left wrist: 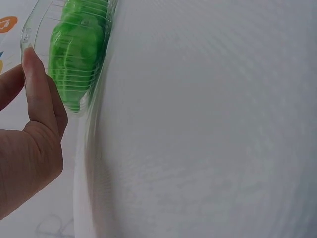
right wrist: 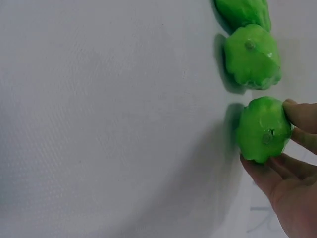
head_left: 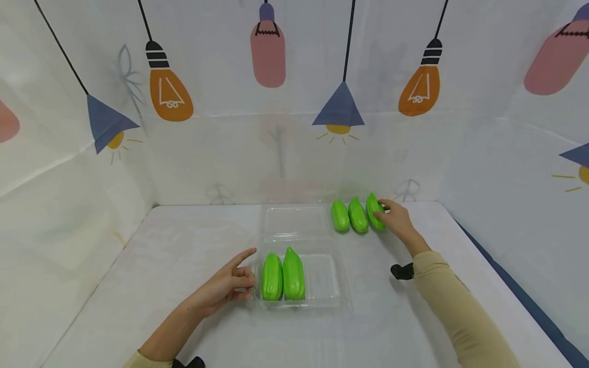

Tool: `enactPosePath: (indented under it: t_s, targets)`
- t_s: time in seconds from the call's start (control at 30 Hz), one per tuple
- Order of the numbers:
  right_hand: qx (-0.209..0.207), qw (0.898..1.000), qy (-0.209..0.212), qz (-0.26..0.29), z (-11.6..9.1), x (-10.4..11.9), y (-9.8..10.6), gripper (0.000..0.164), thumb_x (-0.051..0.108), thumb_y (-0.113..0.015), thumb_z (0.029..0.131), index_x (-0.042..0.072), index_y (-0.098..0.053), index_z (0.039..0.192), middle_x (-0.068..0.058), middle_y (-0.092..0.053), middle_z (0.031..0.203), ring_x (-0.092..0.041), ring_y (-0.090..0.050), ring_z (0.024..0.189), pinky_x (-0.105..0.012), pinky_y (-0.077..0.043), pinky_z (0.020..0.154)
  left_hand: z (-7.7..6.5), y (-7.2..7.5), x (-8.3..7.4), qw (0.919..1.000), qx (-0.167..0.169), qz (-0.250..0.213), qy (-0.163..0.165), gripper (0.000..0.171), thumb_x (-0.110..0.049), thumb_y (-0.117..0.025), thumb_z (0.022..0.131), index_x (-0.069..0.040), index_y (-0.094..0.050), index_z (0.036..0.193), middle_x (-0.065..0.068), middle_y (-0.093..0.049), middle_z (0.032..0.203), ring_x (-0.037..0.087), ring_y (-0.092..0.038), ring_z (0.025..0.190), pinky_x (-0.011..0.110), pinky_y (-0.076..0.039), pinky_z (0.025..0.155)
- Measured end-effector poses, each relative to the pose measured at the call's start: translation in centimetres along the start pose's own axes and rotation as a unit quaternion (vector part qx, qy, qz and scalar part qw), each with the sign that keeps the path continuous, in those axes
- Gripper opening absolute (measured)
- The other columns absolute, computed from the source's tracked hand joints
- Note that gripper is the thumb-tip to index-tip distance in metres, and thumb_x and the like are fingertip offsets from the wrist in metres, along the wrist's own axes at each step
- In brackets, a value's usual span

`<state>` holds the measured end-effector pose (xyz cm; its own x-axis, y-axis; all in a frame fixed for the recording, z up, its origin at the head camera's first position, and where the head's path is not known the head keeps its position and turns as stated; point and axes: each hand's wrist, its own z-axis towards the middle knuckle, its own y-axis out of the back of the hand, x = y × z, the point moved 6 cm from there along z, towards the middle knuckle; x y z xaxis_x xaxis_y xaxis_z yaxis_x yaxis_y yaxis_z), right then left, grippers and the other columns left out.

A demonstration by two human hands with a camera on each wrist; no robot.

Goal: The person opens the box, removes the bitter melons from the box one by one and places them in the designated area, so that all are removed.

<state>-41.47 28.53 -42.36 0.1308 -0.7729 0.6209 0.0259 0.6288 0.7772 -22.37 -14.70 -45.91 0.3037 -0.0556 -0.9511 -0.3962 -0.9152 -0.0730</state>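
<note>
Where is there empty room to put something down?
There's bare white table left of the left fingers, and between the clear box and the right sleeve. The box is bare right of its two green vegetables. It's crowded at the back right: three more green vegetables are close together, with the right fingers holding one.

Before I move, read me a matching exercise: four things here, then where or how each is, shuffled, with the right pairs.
1. Left hand
2. Right hand
3. Clear lid
4. Pair of green pieces

A. Open, beyond the clear base
B. Inside the base, toward its left
C. Gripping the rightmost green piece
D. At the base's left side

Pairs: 1-D, 2-C, 3-A, 4-B
</note>
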Motion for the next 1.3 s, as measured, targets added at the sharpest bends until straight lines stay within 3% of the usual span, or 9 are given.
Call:
enactPosePath:
  t_s: [0.47, 0.67, 0.8, 1.3]
  targets:
    - [0.01, 1.0, -0.008, 0.005, -0.1, -0.3, -0.6, 0.054, 0.026, -0.055, 0.101, -0.004, -0.043, 0.145, -0.036, -0.05, 0.138, -0.05, -0.051, 0.124, -0.055, -0.051, 0.094, -0.1, -0.2, -0.1, 1.0, 0.006, 0.0, -0.007, 0.08, -0.013, -0.061, 0.097, -0.027, -0.012, 0.159, -0.002, -0.055, 0.093, 0.01, -0.06, 0.073, 0.021, -0.057, 0.069]
    - [0.033, 0.999, -0.023, 0.012, -0.1, -0.7, -0.4, 0.057, 0.033, -0.049, 0.103, -0.002, -0.04, 0.148, -0.037, -0.047, 0.139, -0.048, -0.054, 0.119, -0.041, -0.056, 0.079, -0.1, -0.3, -0.2, 0.9999, 0.01, 0.002, -0.011, 0.082, -0.015, -0.062, 0.097, -0.026, -0.01, 0.16, -0.001, -0.055, 0.093, 0.01, -0.06, 0.073, 0.021, -0.057, 0.069]
    - [0.048, 0.998, -0.034, 0.027, -0.2, -0.9, -0.5, 0.059, 0.035, -0.049, 0.103, -0.001, -0.038, 0.149, -0.036, -0.047, 0.14, -0.043, -0.058, 0.115, -0.034, -0.057, 0.075, -0.1, -0.4, -0.2, 0.9999, 0.008, 0.005, -0.011, 0.082, -0.016, -0.063, 0.097, -0.026, -0.012, 0.16, -0.001, -0.055, 0.094, 0.011, -0.059, 0.074, 0.022, -0.057, 0.068]
    - [0.052, 0.997, -0.046, 0.034, -0.6, -1.3, -0.1, 0.06, 0.034, -0.048, 0.104, -0.004, -0.036, 0.149, -0.035, -0.048, 0.14, -0.043, -0.057, 0.117, -0.035, -0.059, 0.075, -0.1, -0.1, 0.0, 1.0, 0.0, 0.006, -0.007, 0.082, -0.018, -0.065, 0.096, -0.028, -0.013, 0.159, -0.001, -0.054, 0.095, 0.011, -0.059, 0.076, 0.022, -0.057, 0.071]
